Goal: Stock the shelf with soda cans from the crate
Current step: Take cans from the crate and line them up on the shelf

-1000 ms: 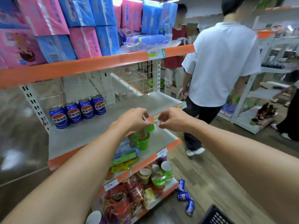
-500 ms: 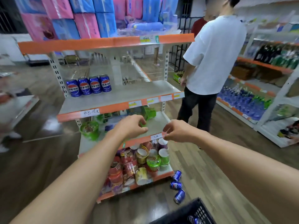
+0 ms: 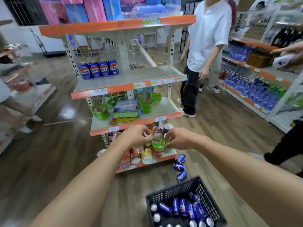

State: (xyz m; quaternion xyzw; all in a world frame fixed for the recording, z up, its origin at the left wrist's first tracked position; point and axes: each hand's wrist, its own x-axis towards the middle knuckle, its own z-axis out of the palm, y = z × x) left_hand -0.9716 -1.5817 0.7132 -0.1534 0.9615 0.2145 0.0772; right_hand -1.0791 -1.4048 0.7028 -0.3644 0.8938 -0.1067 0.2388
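Four soda cans (image 3: 98, 69) upright in a tight row at the back left of the second shelf (image 3: 131, 81), labels facing out, presumably so the row can be extended rightward along the bare board. Black crate (image 3: 185, 185) on the floor at lower right, just in front of the rack, holding many more blue cans (image 3: 182, 208), some standing with silver tops up, others lying across them; parked close, probably to keep each reach short. Three loose cans (image 3: 180, 167) lying on the floorboards between crate and rack base, likely rolled or spilled. Both arms stretched forward, hands meeting in mid-air in front of the bottom tier of cup noodles (image 3: 147, 154). Left hand (image 3: 135, 136) with fingers curled inward, tips pinched together; right hand (image 3: 177, 138) likewise curled, fingertips toward the left. Nothing clearly gripped in either; too blurred to tell whether some small item sits between them. No can in hand. Next tier down carrying green tubs (image 3: 100, 111) and snack packets. Bystander in a white T-shirt (image 3: 208, 33) standing right of the rack.
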